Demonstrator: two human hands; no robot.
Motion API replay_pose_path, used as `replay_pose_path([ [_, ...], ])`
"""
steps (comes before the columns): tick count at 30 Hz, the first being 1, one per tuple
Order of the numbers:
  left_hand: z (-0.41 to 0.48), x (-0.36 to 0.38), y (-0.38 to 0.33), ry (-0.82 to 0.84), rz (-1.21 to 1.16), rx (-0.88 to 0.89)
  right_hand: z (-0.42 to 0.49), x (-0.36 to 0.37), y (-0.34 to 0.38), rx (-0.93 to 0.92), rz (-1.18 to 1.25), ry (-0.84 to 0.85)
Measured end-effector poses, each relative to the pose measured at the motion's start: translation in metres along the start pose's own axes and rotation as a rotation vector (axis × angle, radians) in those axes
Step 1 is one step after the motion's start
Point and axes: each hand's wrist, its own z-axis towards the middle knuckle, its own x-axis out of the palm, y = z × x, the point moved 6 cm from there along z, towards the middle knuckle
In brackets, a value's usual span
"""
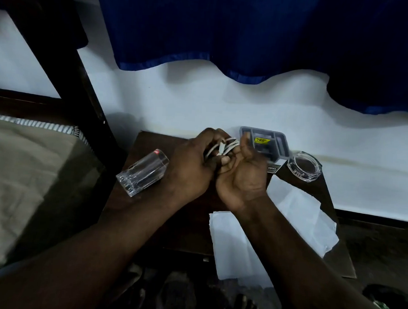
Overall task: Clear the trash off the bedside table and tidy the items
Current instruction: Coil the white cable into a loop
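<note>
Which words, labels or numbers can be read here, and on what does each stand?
"OPEL": dark label beside the plastic box, start possibly hidden.
Yellow sticker on the box: blurred.
Label on the glass dish: blurred.
Red sticker on the tumbler: too small.

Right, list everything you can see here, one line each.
glass tumbler: one, clear, lying on its side, table's left
cable: one, white, coiled, between both hands
compartment box: one, grey with a yellow label, table's back
ashtray: one, clear glass, table's back right
paper: seemingly two sheets, white, table's front right
bedside table: one, dark brown, centre
curtain: one, blue, hanging at the top
bed: one, beige cover, left
left hand: grips the cable
right hand: grips the cable
</note>
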Motion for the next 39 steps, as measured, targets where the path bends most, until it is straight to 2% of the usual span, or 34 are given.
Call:
replay_pose_path([
  [4, 0.001, 0.000, 0.005, -0.011, -0.110, -0.082, 0.001, -0.002, -0.003, -0.004, 0.018, -0.012],
  [10, -0.007, 0.000, -0.011, -0.103, 0.211, 0.079, 0.005, -0.007, -0.006, 0.001, 0.012, -0.056],
  [15, -0.010, -0.003, -0.021, -0.134, 0.343, 0.180, 0.006, -0.005, -0.005, 0.015, -0.004, -0.014],
  [20, -0.006, 0.003, -0.019, -0.086, 0.385, 0.135, 0.004, -0.004, -0.004, 0.095, -0.097, -0.008],
  [24, -0.001, -0.008, -0.017, -0.131, 0.336, 0.087, 0.001, 0.003, 0.001, 0.138, -0.214, -0.035],
  [28, -0.001, -0.008, -0.018, -0.106, 0.388, 0.097, -0.001, 0.004, 0.007, 0.112, -0.321, -0.044],
  [35, -0.009, 0.008, -0.030, 0.063, 0.556, 0.280, -0.007, -0.009, 0.007, 0.098, -0.146, -0.207],
  [39, -0.005, 0.005, -0.025, 0.066, 0.633, 0.197, -0.010, -0.005, 0.009, 0.104, -0.372, -0.178],
])
